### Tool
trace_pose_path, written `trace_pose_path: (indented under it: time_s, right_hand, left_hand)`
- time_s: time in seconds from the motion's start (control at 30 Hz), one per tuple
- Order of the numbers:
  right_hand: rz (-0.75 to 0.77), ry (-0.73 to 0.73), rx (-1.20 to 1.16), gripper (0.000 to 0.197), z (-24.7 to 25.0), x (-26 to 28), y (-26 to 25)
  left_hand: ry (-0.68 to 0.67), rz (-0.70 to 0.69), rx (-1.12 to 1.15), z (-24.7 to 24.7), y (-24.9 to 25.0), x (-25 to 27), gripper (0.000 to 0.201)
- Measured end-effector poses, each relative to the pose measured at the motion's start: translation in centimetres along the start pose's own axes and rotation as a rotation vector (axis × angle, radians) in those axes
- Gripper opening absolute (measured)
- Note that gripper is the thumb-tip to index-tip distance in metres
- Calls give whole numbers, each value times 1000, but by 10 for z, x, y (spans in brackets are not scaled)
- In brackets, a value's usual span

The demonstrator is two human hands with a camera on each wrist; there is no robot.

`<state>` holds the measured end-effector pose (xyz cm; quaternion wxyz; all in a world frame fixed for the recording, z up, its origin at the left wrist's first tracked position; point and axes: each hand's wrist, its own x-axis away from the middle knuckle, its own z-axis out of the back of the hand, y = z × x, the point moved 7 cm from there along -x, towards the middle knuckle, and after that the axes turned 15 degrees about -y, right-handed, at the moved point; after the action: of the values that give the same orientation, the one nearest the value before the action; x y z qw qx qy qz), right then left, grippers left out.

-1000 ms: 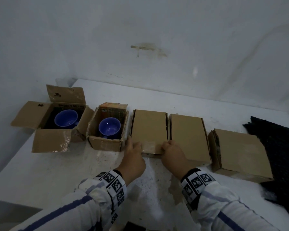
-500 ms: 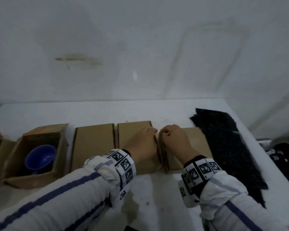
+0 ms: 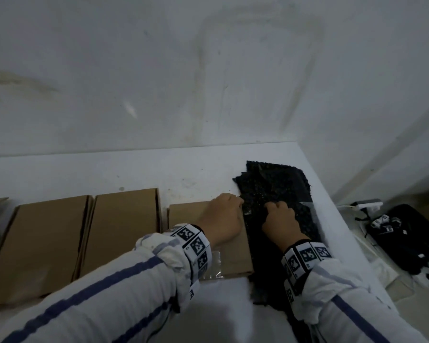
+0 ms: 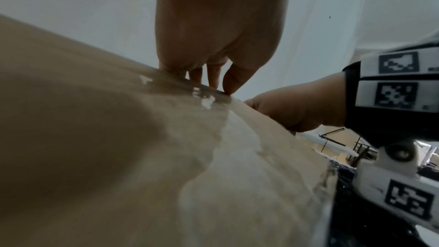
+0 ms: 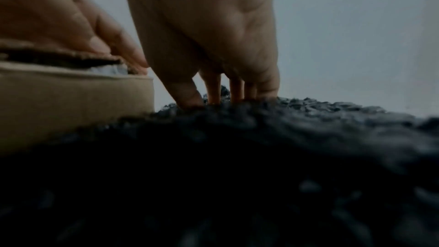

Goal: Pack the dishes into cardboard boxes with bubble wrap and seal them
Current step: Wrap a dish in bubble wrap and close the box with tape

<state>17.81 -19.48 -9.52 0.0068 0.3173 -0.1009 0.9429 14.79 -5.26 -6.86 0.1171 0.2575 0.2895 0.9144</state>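
On the white tabletop [image 3: 159, 169] we see three closed cardboard boxes [image 3: 124, 229], likely packed; taping looks unfinished. Black bubble wrap [image 3: 278, 189] lies right. Left hand [image 3: 223, 219] rests flat on the rightmost box [image 3: 235, 253], holding nothing; right hand [image 3: 281, 220] fingers curl into the wrap.

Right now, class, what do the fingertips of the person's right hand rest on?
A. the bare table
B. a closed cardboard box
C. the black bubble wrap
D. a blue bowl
C: the right hand has its fingertips down on the black bubble wrap, beside the cardboard box under the left hand.
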Motion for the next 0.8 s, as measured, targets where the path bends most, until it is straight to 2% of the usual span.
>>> trace_pose_path:
  time_s: [0.13, 0.33, 0.43, 0.53, 0.63, 0.73, 0.8]
  right_hand:
    - [36, 72, 94, 31, 4, -6, 0]
    - [57, 10, 29, 27, 43, -6, -9]
    - [128, 66, -10, 21, 69, 15, -35]
    - [286, 71, -166, 12, 80, 45, -74]
    - [419, 40, -425, 2, 79, 69, -110]
    - [544, 25, -591, 14, 66, 92, -155]
    - [634, -49, -743, 22, 51, 106, -191]
  left_hand:
    - [-6, 9, -6, 1, 3, -5, 48]
    - [22, 41, 88, 10, 5, 1, 50]
    - [79, -50, 243, 22, 15, 11, 61]
    - [222, -141, 397, 41, 14, 30, 53]
    - [327, -123, 481, 59, -2, 54, 37]
    - [389, -110, 613, 76, -34, 91, 25]
    - [455, -98, 649, 89, -60, 121, 13]
